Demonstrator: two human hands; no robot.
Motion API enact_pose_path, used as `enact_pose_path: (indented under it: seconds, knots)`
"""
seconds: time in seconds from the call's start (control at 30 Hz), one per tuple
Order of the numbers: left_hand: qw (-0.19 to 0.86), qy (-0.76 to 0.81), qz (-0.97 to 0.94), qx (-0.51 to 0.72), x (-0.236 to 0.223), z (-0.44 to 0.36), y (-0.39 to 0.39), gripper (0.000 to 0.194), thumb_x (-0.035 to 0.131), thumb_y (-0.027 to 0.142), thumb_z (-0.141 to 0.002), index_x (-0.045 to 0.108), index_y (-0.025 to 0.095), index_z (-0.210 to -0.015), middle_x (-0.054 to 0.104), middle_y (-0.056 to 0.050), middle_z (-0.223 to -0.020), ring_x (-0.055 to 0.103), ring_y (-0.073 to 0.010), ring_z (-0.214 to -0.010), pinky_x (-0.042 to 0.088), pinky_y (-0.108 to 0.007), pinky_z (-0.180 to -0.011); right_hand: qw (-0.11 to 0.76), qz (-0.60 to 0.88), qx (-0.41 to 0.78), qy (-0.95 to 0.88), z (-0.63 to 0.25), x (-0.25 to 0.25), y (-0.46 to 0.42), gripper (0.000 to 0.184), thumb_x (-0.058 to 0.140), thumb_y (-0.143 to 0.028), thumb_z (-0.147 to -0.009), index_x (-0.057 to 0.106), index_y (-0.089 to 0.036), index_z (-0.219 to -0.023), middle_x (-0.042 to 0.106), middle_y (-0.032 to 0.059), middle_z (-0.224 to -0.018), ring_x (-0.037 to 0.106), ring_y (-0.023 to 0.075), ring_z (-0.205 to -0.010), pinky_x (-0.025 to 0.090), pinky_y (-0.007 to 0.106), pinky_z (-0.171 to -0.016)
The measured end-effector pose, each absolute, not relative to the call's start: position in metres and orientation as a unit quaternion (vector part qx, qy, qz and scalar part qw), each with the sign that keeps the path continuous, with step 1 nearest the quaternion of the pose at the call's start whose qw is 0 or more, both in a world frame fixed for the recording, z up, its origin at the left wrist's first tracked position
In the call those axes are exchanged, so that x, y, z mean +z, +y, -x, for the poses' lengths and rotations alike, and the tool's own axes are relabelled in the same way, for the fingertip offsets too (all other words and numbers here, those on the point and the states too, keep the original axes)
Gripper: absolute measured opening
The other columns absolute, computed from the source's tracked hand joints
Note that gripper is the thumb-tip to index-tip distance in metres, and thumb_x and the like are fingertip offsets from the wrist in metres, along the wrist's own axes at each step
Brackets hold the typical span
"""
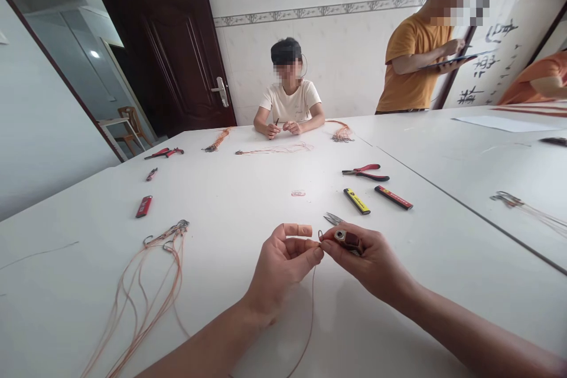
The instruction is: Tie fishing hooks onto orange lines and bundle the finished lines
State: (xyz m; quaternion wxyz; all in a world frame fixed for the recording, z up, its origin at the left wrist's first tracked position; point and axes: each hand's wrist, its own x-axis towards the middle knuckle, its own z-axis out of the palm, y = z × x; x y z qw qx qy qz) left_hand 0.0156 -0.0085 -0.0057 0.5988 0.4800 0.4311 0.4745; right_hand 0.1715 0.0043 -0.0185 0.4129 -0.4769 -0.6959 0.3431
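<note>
At the table's near middle, my left hand (283,257) pinches the end of a thin orange fishing line (312,301) between thumb and finger. The line hangs down in a curve toward me. My right hand (361,254) meets it fingertip to fingertip, closed on a small fish hook (320,235) whose bend sticks up. A brown tool with a round metal end (349,240) also lies in the right hand. Pointed metal blades (333,218) show just beyond those fingers; whether they belong to that tool, I cannot tell. The join of hook and line is mostly hidden by fingertips.
Left lies a bundle of hooks with orange lines (179,236). Ahead are a yellow lighter (357,201), red lighters (393,197) (144,207) and red-handled pliers (365,173). Across the white table (248,189) sits a person (290,100); another stands at right (411,65).
</note>
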Motion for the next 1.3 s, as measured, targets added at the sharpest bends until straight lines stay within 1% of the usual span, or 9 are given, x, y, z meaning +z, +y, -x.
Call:
enact_pose_path:
  seconds: [0.07, 0.2, 0.37, 0.53, 0.67, 0.77, 0.9, 1.0, 1.3]
  knots:
    - [0.596, 0.430, -0.483, 0.476, -0.0061, -0.0160, -0.0088, 0.031, 0.067, 0.027, -0.067, 0.052, 0.019, -0.093, 0.061, 0.000, -0.070, 0.052, -0.0101, -0.066, 0.039, -0.025, -0.065, 0.405, 0.477, 0.342, -0.701, -0.1707, -0.0180, 0.0047, 0.020, 0.048, -0.035, -0.078, 0.055, -0.019, -0.067, 0.038, -0.0028, -0.056, 0.031, 0.0098, -0.052, 0.028, 0.022, -0.046]
    - [0.600, 0.421, -0.489, 0.473, -0.0061, -0.0169, -0.0093, 0.033, 0.066, 0.026, -0.067, 0.052, 0.020, -0.096, 0.061, -0.001, -0.073, 0.054, -0.0114, -0.068, 0.039, -0.025, -0.065, 0.396, 0.485, 0.344, -0.700, -0.1693, -0.0168, 0.0040, 0.016, 0.047, -0.029, -0.076, 0.051, -0.019, -0.065, 0.033, -0.0041, -0.053, 0.028, 0.0091, -0.049, 0.025, 0.022, -0.044]
    - [0.615, 0.430, -0.472, 0.462, -0.0074, -0.0168, -0.0088, 0.034, 0.067, 0.026, -0.065, 0.053, 0.021, -0.096, 0.061, 0.000, -0.072, 0.053, -0.0106, -0.067, 0.039, -0.025, -0.067, 0.395, 0.498, 0.333, -0.697, -0.1697, -0.0162, 0.0037, 0.017, 0.045, -0.030, -0.077, 0.050, -0.019, -0.064, 0.035, -0.0038, -0.054, 0.030, 0.0090, -0.051, 0.027, 0.021, -0.045]
    - [0.600, 0.432, -0.471, 0.481, -0.0065, -0.0163, -0.0085, 0.028, 0.063, 0.025, -0.069, 0.050, 0.020, -0.094, 0.057, 0.002, -0.069, 0.050, -0.0091, -0.065, 0.038, -0.025, -0.066, 0.401, 0.499, 0.320, -0.698, -0.1686, -0.0165, 0.0044, 0.017, 0.046, -0.030, -0.076, 0.049, -0.019, -0.063, 0.034, -0.0041, -0.053, 0.030, 0.0089, -0.050, 0.028, 0.021, -0.045]
    - [0.571, 0.449, -0.468, 0.504, -0.0035, -0.0145, -0.0069, 0.029, 0.062, 0.024, -0.069, 0.050, 0.020, -0.096, 0.058, 0.000, -0.071, 0.051, -0.0102, -0.066, 0.039, -0.026, -0.067, 0.394, 0.495, 0.387, -0.671, -0.1682, -0.0141, 0.0027, 0.020, 0.046, -0.036, -0.078, 0.049, -0.019, -0.068, 0.036, -0.0044, -0.052, 0.036, 0.0088, -0.048, 0.033, 0.021, -0.043]
    - [0.560, 0.462, -0.452, 0.518, -0.0011, -0.0120, -0.0046, 0.031, 0.063, 0.023, -0.068, 0.051, 0.020, -0.096, 0.059, -0.001, -0.073, 0.053, -0.0108, -0.066, 0.040, -0.026, -0.068, 0.372, 0.499, 0.453, -0.638, -0.1694, -0.0114, 0.0009, 0.028, 0.047, -0.047, -0.077, 0.047, -0.019, -0.072, 0.038, -0.0047, -0.052, 0.037, 0.0086, -0.046, 0.033, 0.020, -0.040]
    - [0.564, 0.463, -0.443, 0.520, 0.0000, -0.0099, -0.0026, 0.031, 0.064, 0.022, -0.066, 0.053, 0.021, -0.095, 0.061, 0.000, -0.072, 0.054, -0.0113, -0.068, 0.041, -0.027, -0.070, 0.366, 0.467, 0.497, -0.633, -0.1705, -0.0111, -0.0002, 0.040, 0.035, -0.054, -0.082, 0.047, -0.018, -0.072, 0.042, -0.0033, -0.055, 0.037, 0.0072, -0.046, 0.030, 0.019, -0.042]
    - [0.561, 0.462, -0.449, 0.521, -0.0010, -0.0094, -0.0023, 0.031, 0.063, 0.023, -0.066, 0.053, 0.021, -0.095, 0.060, 0.000, -0.073, 0.054, -0.0110, -0.069, 0.041, -0.028, -0.070, 0.377, 0.454, 0.512, -0.624, -0.1702, -0.0129, -0.0003, 0.046, 0.030, -0.056, -0.083, 0.049, -0.016, -0.070, 0.043, -0.0020, -0.057, 0.037, 0.0077, -0.048, 0.030, 0.020, -0.044]
    - [0.551, 0.461, -0.477, 0.506, -0.0028, -0.0102, -0.0045, 0.030, 0.063, 0.024, -0.069, 0.051, 0.021, -0.097, 0.058, 0.001, -0.072, 0.052, -0.0108, -0.069, 0.040, -0.026, -0.066, 0.348, 0.472, 0.534, -0.610, -0.1685, -0.0156, 0.0001, 0.055, 0.026, -0.060, -0.082, 0.050, -0.015, -0.063, 0.039, -0.0023, -0.048, 0.033, 0.0079, -0.046, 0.024, 0.021, -0.044]
